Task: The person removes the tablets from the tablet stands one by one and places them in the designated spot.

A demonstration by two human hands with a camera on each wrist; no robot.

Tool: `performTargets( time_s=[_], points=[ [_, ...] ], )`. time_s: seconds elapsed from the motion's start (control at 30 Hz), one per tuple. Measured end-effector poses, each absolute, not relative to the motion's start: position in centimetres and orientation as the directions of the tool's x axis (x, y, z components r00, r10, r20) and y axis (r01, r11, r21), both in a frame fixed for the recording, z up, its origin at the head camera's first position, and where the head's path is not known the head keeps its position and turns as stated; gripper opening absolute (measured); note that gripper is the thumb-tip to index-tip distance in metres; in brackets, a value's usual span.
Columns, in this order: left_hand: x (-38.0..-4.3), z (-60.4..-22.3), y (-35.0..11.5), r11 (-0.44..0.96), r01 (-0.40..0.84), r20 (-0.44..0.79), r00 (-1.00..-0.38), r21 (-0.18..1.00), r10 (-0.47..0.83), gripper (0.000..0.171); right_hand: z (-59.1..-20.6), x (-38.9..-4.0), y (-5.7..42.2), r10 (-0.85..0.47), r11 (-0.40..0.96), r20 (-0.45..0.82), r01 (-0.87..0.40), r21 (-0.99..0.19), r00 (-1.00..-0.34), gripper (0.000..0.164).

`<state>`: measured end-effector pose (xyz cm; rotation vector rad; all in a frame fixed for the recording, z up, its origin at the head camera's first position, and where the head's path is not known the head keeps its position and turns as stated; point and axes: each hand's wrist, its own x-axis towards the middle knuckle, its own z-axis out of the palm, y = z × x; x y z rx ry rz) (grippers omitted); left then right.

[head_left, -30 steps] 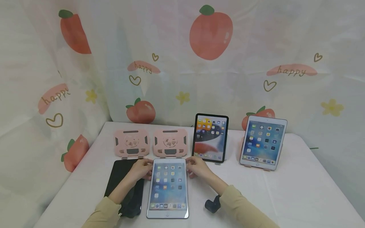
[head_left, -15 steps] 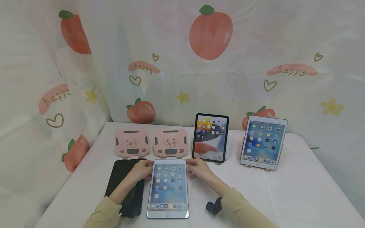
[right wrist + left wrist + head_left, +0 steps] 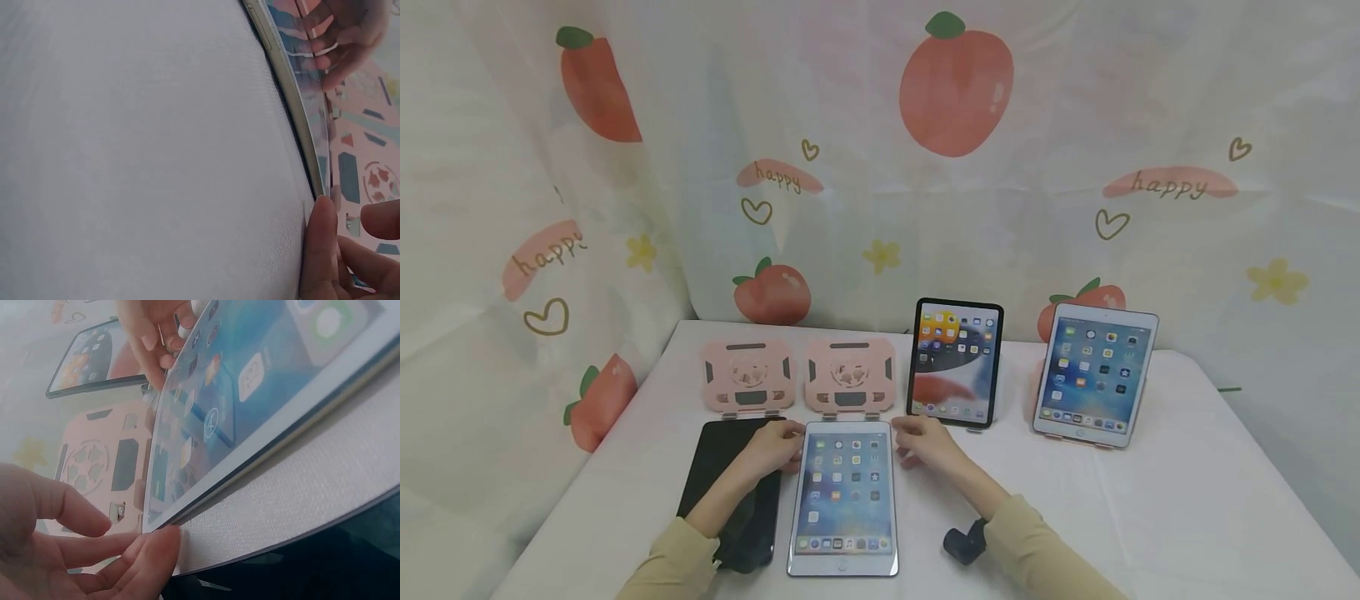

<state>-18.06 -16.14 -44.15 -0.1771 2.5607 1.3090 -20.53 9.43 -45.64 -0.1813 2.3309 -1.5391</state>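
A white tablet (image 3: 846, 500) with a lit home screen lies flat on the table, its top edge close to a pink stand. At its upper left corner is my left hand (image 3: 775, 446); a fingertip touches the corner while thumb and forefinger stay apart, as the left wrist view shows. My right hand (image 3: 927, 442) mirrors it at the upper right corner, a fingertip (image 3: 323, 215) against the tablet's edge and the thumb off it. Behind the tablet leans the pink stand (image 3: 820, 375). My left forearm crosses above a black tablet (image 3: 715, 450), partly hiding it.
Another pink stand (image 3: 722, 379) leans behind the black tablet. A black-framed tablet (image 3: 955, 375) and a white tablet with a lit screen (image 3: 1093, 367) stand propped at the back right. Beside my right sleeve lies a small black object (image 3: 958, 546), partly covered.
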Motion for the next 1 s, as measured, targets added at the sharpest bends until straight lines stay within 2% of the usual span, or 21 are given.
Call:
performTargets(
  time_s=[0.2,0.43,0.57,1.0],
  points=[
    [-18.1,-44.4,-16.0,0.610,-0.172,-0.221,-0.975,0.774,0.004,0.031,-45.6,-20.6,10.1,-0.301,0.357,-0.202,0.086,-0.930,-0.932,0.036],
    [-18.1,-44.4,-15.3,0.623,-0.125,-0.149,-0.989,0.772,-0.014,0.025,-44.7,-20.2,10.7,-0.283,0.386,-0.172,0.052,-0.921,-0.944,0.032],
    [-18.4,-44.3,-14.9,0.602,-0.108,-0.125,-0.992,0.791,-0.013,0.024,-44.5,-20.2,11.2,-0.249,0.404,-0.162,0.049,-0.914,-0.955,0.030],
    [-19.3,-43.4,-12.9,0.514,-0.068,-0.090,-0.996,0.855,0.018,0.023,-43.5,-20.7,13.4,-0.182,0.343,-0.149,0.079,-0.936,-0.972,0.030]
  ],
)
